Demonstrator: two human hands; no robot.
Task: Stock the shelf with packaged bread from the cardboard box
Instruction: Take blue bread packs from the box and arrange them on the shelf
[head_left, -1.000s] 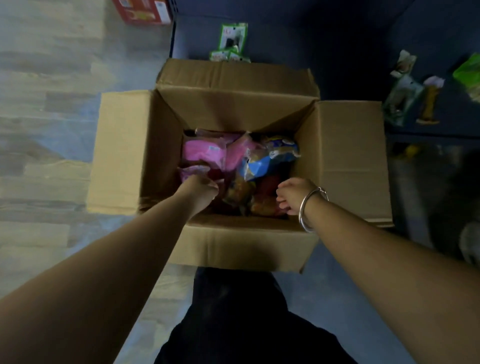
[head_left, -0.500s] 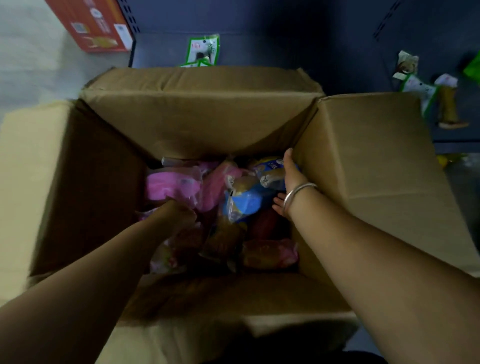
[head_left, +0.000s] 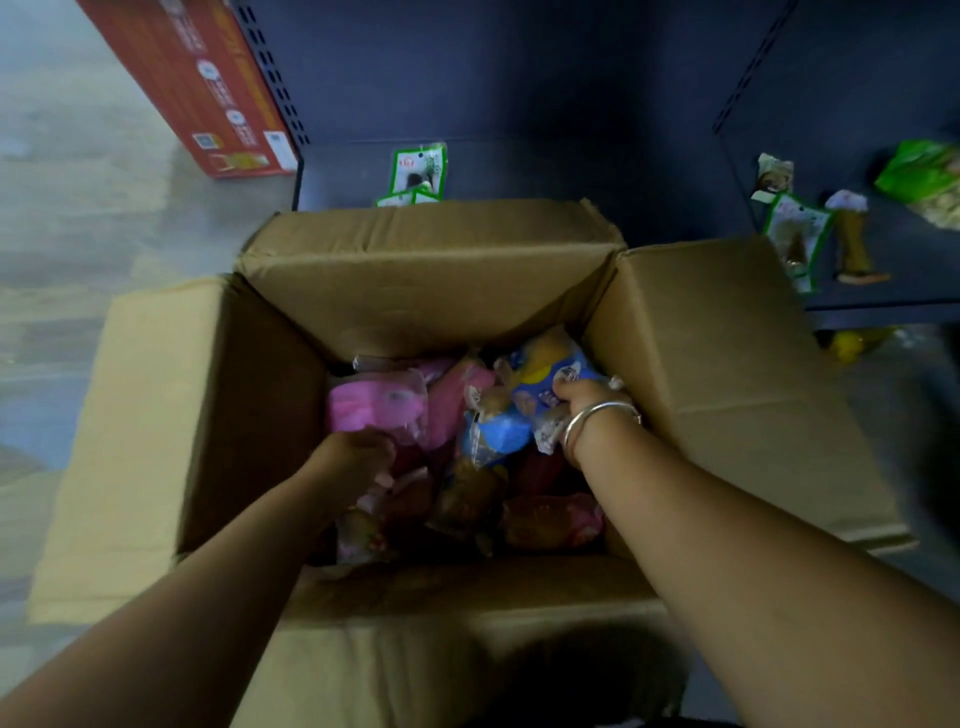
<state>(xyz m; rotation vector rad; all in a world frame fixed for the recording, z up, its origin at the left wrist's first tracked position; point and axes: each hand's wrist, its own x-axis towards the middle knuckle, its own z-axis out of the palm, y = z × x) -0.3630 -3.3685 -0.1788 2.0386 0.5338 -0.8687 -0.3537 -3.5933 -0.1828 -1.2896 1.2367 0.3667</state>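
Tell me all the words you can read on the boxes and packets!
None can be read.
Red carton: white labels and print, too blurred.
Green packet on the shelf: red mark, too small.
Blue bread packet held by the right hand: print blurred.
Pink bread packet: label blurred.

Matt cardboard box (head_left: 426, 291), glossy plastic bread packets (head_left: 545, 384), metal bangle (head_left: 592, 421)

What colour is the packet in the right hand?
Blue with yellow, in the head view: packet, right hand.
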